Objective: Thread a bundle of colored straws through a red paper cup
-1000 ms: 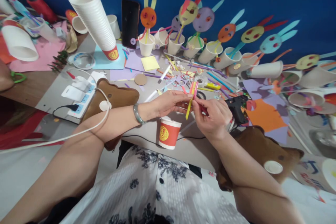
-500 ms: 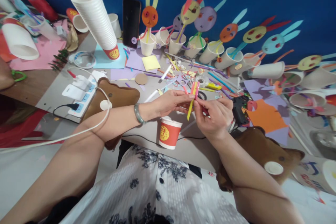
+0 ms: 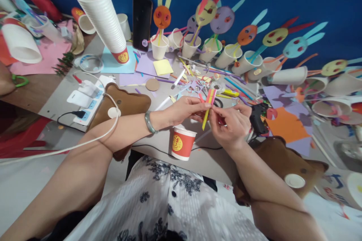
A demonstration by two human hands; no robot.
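Note:
My left hand (image 3: 189, 109) pinches a small bundle of pink and yellow paper strips (image 3: 210, 101) between thumb and fingers. One yellow strip hangs lower than the others. From the other side, my right hand (image 3: 230, 122) is closed, thumb and forefinger at the strips' near edge. Something dark red shows inside its curled fingers, too hidden to name. Just below the hands, a red and white paper cup (image 3: 183, 144) stands upright at the table's front.
Rabbit-faced paper figures in cups line the blue wall, an orange one (image 3: 162, 17) leftmost. A tall cup stack (image 3: 103, 19) leans beside a phone (image 3: 142, 22). Paper scraps, a yellow cutter (image 3: 230, 93) and a power strip (image 3: 90, 107) with a white cable lie around.
My hands stay nearly in place. The pink and yellow strips are turned slightly, with more of their faces showing above my left fingers.

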